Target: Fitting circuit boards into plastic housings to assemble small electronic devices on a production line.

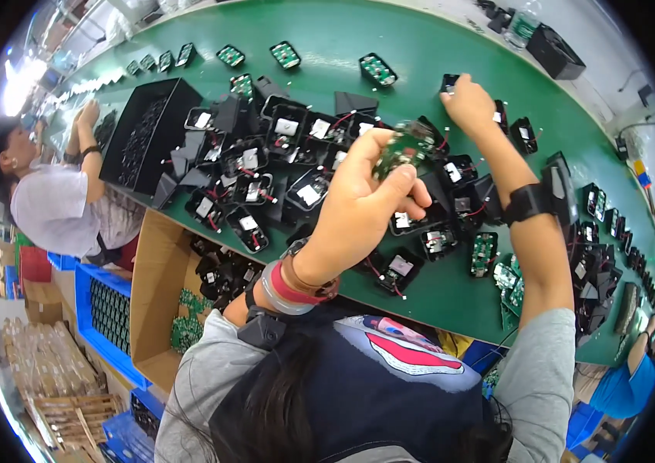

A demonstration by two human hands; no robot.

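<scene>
My left hand (358,189) is raised over the middle of the bench, its thumb and fingers closed on a green circuit board (407,150). Farther off to the right, my right hand (468,104) reaches across the bench. Its fingers are curled at a small black casing (448,82), partly hidden by the hand. Below and around my left hand lie many open black casings (312,191) with pale battery-like blocks and short red wires. Another green board in a black casing (484,255) rests near the front edge, beside several loose green boards (509,279).
Casings with boards, one of them (377,69), stand spaced along the far side of the green bench (428,38). A large black bin (150,131) is at left. Below it stands a cardboard box (159,309). Co-workers sit left (57,185) and right (624,386).
</scene>
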